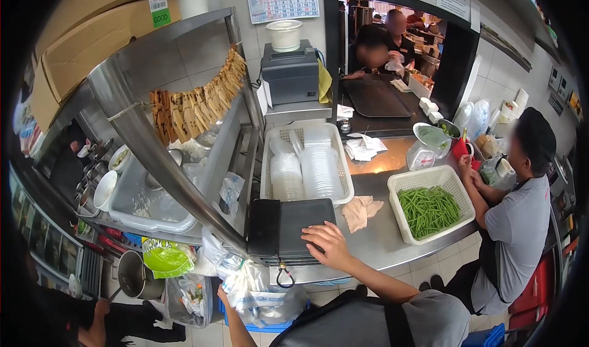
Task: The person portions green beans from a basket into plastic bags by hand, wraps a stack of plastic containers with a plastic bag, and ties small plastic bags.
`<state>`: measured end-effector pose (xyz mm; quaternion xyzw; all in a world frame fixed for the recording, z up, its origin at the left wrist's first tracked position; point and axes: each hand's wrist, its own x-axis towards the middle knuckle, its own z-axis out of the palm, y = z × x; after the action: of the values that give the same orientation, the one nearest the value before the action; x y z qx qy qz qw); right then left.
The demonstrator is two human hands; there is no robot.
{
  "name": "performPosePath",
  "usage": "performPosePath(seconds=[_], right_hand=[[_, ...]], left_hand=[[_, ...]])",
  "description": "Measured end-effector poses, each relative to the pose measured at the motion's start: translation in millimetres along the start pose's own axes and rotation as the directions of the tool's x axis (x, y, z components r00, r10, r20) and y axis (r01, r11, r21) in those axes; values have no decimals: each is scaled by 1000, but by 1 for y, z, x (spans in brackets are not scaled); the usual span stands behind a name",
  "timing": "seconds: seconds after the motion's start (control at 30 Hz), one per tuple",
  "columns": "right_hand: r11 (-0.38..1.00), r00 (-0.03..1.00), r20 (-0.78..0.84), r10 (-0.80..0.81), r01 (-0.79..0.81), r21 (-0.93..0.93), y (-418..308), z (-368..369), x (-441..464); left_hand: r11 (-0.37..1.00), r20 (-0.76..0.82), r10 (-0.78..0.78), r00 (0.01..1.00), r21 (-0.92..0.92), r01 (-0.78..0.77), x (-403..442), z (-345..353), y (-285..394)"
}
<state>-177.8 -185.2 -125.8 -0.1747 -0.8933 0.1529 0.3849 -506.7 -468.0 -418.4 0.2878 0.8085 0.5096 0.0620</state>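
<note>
Right hand [327, 243] lies spread on the black case [289, 224]; a forward shove could jar the white basket [347, 174] beyond. Left hand [222, 295]: grip unclear.

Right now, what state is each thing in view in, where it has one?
Right hand: open, resting on the dark panel
Left hand: beside plastic bags, grip unclear
Dark panel: lying flat
Plastic bags: bunched, crumpled
Green beans: loose, heaped in a basket
Clear containers: stacked
Cloth: crumpled
Pot: uncovered
</note>
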Motion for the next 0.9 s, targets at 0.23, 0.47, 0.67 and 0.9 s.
performPosePath(seconds=[0.23, 0.47, 0.67, 0.9], right_hand=[[1000, 1000, -4, 9, -9, 4, -2, 0, 0], [1000, 1000, -11, 8, -8, 8, -1, 1, -1], [1000, 1000, -17, 13, -13, 6, -3, 0, -2], [1000, 999, -28, 19, -19, 4, -3, 0, -1]], left_hand=[[990, -193, 100, 976, 120, -78, 6, -4, -30], [989, -109, 134, 985, 70, -127, 10, -28, -4], [989, -34, -82, 996, -122, 77, 3, -27, -12], [982, 16, 115, 993, 146, -116, 5, -30, -27]])
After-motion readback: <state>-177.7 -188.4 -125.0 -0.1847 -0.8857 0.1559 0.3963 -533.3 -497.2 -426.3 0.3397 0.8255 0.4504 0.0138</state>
